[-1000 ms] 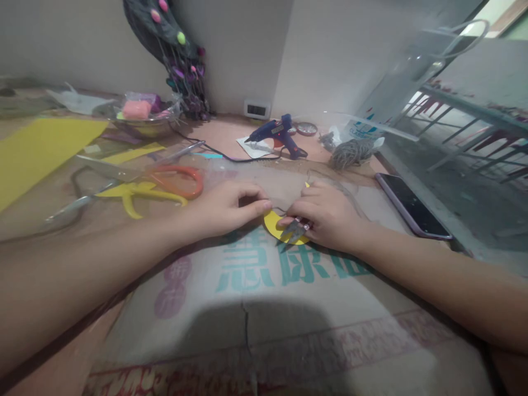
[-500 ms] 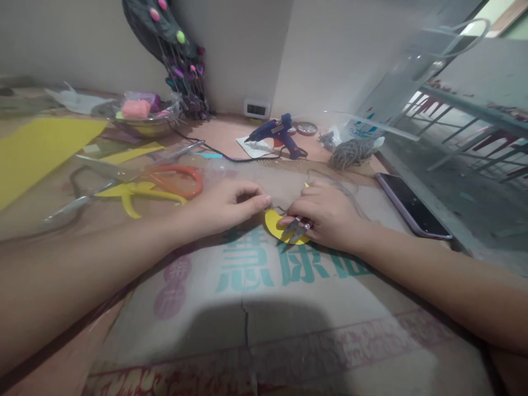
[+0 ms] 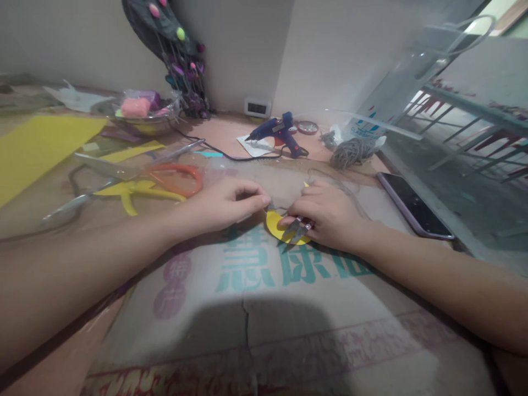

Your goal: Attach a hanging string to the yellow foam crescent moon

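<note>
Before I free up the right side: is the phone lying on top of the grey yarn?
No, the phone lies nearer the camera than the grey yarn, with bare surface between them.

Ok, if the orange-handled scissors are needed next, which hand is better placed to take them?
Probably the left hand: it is nearer the orange-handled scissors, while the right hand is occupied with the yellow cutout.

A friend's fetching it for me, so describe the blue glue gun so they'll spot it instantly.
Beyond the printed cardboard, find the small white display by the wall. In front of it lies the glue gun, nozzle over a white card. Its pistol shape and dark blue body distinguish it from the grey yarn nearby.
</note>
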Demonstrator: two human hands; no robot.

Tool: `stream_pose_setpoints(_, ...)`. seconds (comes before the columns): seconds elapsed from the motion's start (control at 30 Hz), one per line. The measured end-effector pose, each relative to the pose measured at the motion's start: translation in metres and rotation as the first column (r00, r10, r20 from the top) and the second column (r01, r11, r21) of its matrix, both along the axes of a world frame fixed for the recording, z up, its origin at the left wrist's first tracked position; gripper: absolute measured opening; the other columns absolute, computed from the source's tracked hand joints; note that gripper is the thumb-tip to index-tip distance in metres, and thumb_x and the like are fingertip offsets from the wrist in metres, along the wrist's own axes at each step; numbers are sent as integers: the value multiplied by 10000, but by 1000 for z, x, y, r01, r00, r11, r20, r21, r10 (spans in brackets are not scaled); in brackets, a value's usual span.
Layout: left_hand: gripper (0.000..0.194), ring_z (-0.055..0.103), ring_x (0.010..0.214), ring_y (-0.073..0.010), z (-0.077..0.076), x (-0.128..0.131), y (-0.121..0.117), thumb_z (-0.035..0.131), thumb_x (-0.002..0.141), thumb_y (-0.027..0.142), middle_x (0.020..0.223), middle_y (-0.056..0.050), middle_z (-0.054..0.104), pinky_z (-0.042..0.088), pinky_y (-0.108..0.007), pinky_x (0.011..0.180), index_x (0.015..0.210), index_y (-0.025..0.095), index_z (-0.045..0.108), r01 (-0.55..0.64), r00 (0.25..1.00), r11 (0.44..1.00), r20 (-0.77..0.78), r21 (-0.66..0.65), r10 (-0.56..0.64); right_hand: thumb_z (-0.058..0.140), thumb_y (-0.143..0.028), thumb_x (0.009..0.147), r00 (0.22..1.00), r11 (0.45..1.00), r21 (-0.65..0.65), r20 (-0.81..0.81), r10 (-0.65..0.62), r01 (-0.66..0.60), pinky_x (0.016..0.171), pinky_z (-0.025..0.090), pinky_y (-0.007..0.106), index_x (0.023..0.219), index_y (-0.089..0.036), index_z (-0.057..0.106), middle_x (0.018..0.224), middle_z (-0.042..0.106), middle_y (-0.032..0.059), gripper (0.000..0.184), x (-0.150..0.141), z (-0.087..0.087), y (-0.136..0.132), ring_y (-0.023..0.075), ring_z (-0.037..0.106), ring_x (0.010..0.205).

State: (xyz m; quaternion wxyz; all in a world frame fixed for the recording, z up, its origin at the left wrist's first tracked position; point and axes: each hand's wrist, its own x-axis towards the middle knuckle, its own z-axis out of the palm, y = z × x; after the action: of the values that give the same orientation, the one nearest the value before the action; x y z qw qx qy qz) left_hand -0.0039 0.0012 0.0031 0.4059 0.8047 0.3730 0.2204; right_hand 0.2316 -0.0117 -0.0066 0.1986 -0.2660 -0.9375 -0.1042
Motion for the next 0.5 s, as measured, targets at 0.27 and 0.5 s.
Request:
stream_pose_setpoints(0.27, 329, 524, 620, -123, 1, 0, 0, 501, 901, 400, 637, 5, 583, 382, -241, 578, 704, 158, 605, -21, 1000, 999, 10, -27, 21, 530, -420, 953, 999, 999, 13, -4, 41, -41, 612, 264, 301, 710, -170, 642, 563, 535, 4, 367, -1, 1, -1, 145, 447, 570)
stream_pose_setpoints(0.5, 313, 522, 584, -115, 1, 0, 0, 484, 902, 364, 606, 8, 586, 382, -232, 560, 696, 161, 603, 6, 1000, 998, -5, -58, -6, 533, -405, 953, 999, 999, 25, 8, 46, -46, 612, 263, 302, 690, -174, 631, 560, 542, 4, 363, -1, 2, -2, 145, 458, 573)
